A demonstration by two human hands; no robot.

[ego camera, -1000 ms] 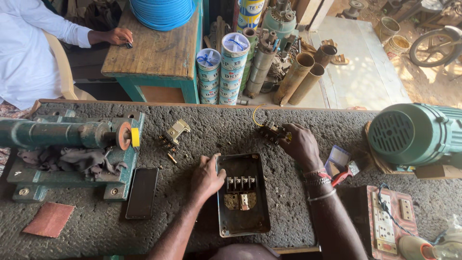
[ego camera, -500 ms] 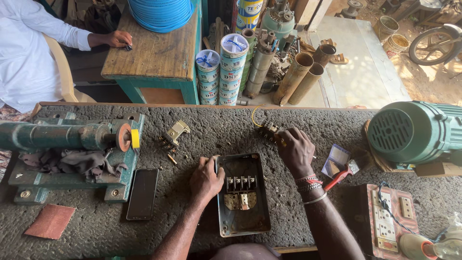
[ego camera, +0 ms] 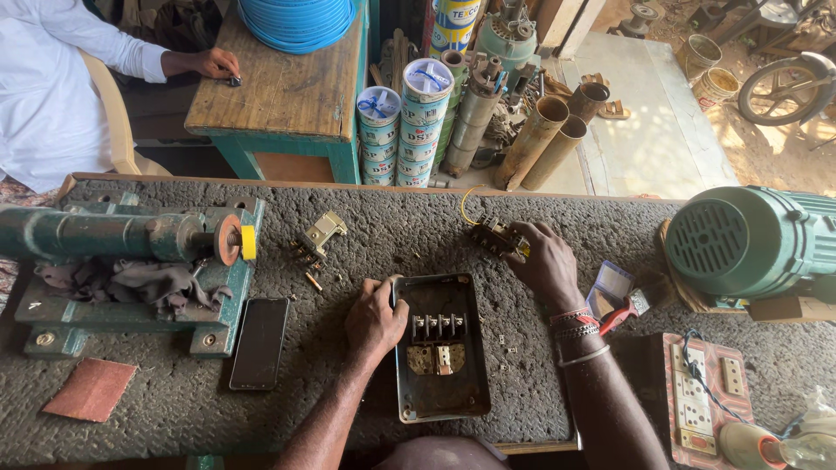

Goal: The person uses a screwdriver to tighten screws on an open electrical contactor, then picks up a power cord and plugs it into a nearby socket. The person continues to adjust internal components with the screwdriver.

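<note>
Right fingers (ego camera: 533, 246) curled over a small electrical part (ego camera: 493, 235) with a yellow wire, apparently gripping it, just up-right of the open metal box (ego camera: 440, 348). Left hand (ego camera: 374, 315) clasped on the box's left rim, steadying. Box's long axis running toward the body, lying between the 2 hands, left one nearer.

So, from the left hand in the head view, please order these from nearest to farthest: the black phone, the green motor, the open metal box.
From the left hand:
1. Open metal box, touching, just right.
2. Black phone, left.
3. Green motor, far right.
</note>
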